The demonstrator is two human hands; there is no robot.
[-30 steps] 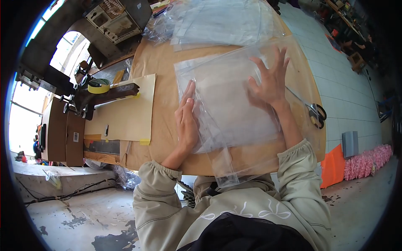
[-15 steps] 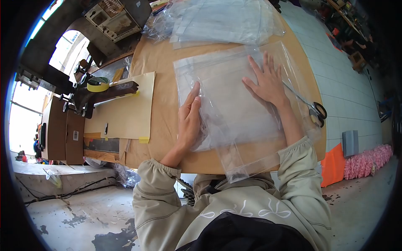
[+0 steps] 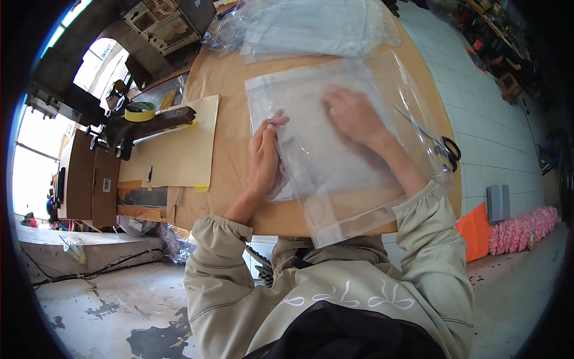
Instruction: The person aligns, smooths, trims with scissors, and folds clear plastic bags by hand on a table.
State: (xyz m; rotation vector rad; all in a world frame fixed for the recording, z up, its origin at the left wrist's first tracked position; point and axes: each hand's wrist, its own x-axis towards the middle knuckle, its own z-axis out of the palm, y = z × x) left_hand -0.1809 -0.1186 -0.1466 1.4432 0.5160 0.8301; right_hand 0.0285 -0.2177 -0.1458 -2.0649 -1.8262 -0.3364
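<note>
Clear plastic bags [image 3: 311, 179] lie layered on the brown-covered table in front of me, the top one reaching past the near edge. My left hand [image 3: 262, 157] rests on its side at the left edge of the top bag, thumb and fingers closed on the plastic there. Over the upper middle of the sheets is my right hand [image 3: 356, 119], palm down, its fingers smeared by motion. Whether it touches or grips the plastic I cannot tell. Scissors with black handles [image 3: 449, 153] lie at the right, their blades seen through the clear film.
More clear bags [image 3: 311, 27] are piled at the table's far end. On the left, a metal machine arm [image 3: 161, 122] carrying a yellow tape roll [image 3: 140, 112] extends over a tan board [image 3: 200, 143] with a small cutter [image 3: 149, 174]. Cardboard boxes [image 3: 78, 173] stand farther left.
My right hand has moved left across the sheets, its spread fingers drawing together and blurring. My left fingers have bent inward at the plastic's edge. The whole view has shifted slightly.
</note>
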